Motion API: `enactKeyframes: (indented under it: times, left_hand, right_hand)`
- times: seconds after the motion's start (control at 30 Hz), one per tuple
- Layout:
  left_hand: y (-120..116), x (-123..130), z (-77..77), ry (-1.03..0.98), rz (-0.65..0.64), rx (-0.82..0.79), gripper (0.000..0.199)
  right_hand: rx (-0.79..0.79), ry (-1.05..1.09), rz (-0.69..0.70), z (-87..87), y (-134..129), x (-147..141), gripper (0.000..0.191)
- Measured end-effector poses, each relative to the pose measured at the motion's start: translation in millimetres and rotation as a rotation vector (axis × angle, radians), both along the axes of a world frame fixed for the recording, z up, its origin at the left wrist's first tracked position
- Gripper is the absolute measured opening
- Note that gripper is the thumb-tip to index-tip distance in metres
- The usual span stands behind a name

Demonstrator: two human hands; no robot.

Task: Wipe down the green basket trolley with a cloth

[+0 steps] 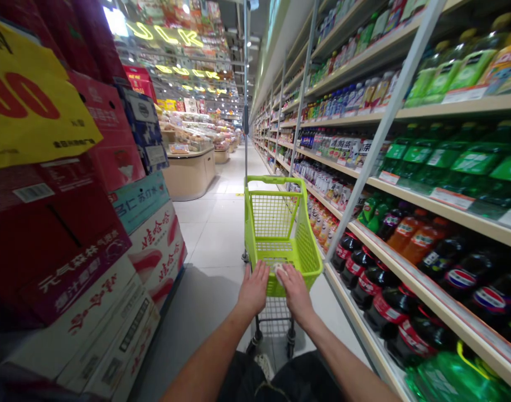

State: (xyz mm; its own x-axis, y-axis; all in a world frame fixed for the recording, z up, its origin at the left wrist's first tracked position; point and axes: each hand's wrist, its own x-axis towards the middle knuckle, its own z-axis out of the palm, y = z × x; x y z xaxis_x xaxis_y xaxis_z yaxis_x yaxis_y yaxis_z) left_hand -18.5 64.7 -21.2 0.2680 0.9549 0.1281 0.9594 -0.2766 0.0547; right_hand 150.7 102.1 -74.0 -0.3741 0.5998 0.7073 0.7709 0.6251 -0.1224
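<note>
A lime-green plastic shopping cart (255,223) stands upright in the aisle straight ahead of me. The slotted floor of its basket shows between the sides. My left hand (255,285) lies over the near rim of the basket, fingers curved forward over the edge and thumb up. A short gap to the right, my right hand (293,290) holds the same rim, its fingers angled inward. Both palms and the undersides of the fingers are hidden. Below the basket are a wire lower rack (274,308) and dark wheels. A thin tall pole (246,111) rises at the cart's left side.
Shelves of bottled drinks (443,195) line the right side, close to the cart. Stacked drink cartons (155,240) and a yellow price sign (29,106) stand on the left. Farther along, a rounded wooden display counter (188,173) borders the tiled floor (213,240).
</note>
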Motion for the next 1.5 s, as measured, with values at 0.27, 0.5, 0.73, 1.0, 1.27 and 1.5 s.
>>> enactKeyframes:
  times: [0.27,0.5,0.73,1.0,1.27,1.5]
  left_hand:
    - [-5.8,5.6,3.3,0.057,0.043,-0.041,0.061]
    - [-8.2,1.6,3.3,0.131,0.049,-0.039,0.064]
    - [-5.9,12.4,-2.5,0.106,0.089,-0.028,0.065]
    - [-3.1,14.4,-0.3,0.072,0.084,-0.046,0.064]
    - [-3.5,16.9,0.1,0.08,0.097,-0.049,0.063]
    - [-8.2,16.3,-1.5,0.031,0.12,-0.052,0.065]
  right_hand:
    - [0.005,0.052,-0.196,5.5,3.1,21.3,0.048]
    - [0.016,-0.023,-0.085,7.5,-0.7,11.5,0.046]
    - [-0.027,-0.002,-0.179,6.8,-3.5,16.5,0.048]
    - [-0.042,0.011,-0.266,11.9,4.6,43.7,0.044]
    - [-0.041,-0.068,-0.046,6.9,-18.3,-6.4,0.049]
    - [-0.048,0.022,-0.372,15.7,3.3,58.0,0.041]
